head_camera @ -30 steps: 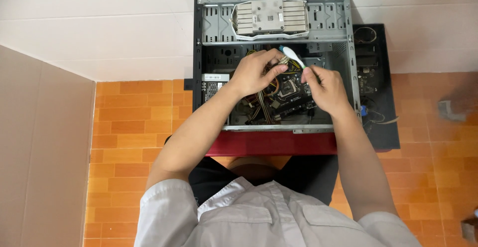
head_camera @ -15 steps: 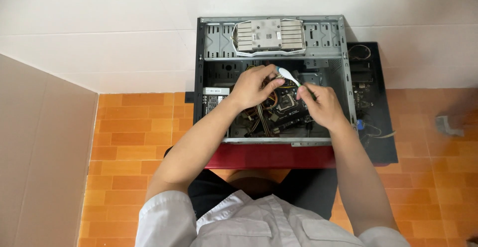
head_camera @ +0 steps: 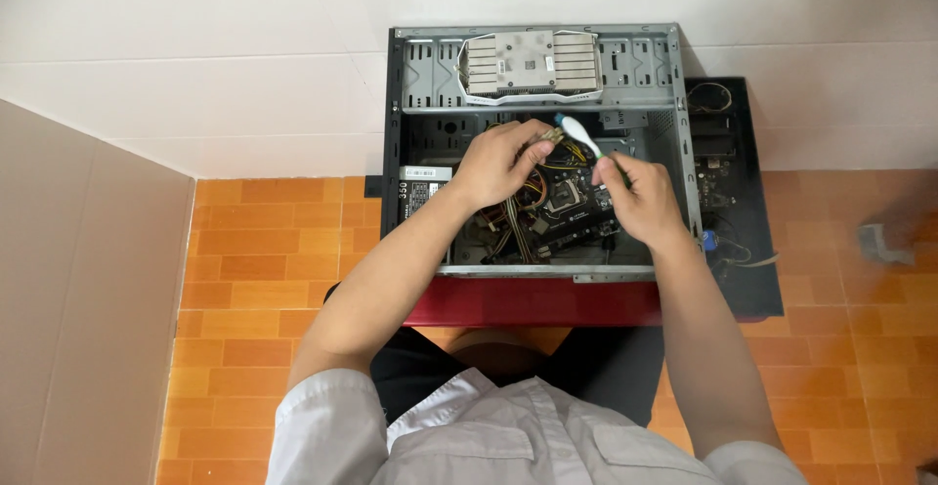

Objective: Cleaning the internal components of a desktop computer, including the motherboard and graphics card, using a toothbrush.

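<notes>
An open computer case [head_camera: 420, 104] lies on its side before me, on a red stand [head_camera: 528, 301]. Inside are a dark motherboard [head_camera: 572, 213] and bundled coloured cables [head_camera: 515, 223]. My left hand [head_camera: 500, 161] reaches into the case and pinches a small cable connector [head_camera: 552, 136] between its fingertips. My right hand [head_camera: 637, 194] is closed around the handle of a white and blue tool [head_camera: 578, 135] whose tip points up-left toward that connector. The two hands are close together above the motherboard.
A silver finned heatsink [head_camera: 531, 63] rests on the drive bays at the case's far end. A black side panel [head_camera: 731, 192] with cables lies to the right. The floor is orange tile [head_camera: 264, 270], with white tile beyond and a beige wall at left.
My view has shifted, so the case sits higher and more central. Both hands stay inside the case; my left hand has drawn nearer to the tip of the white tool.
</notes>
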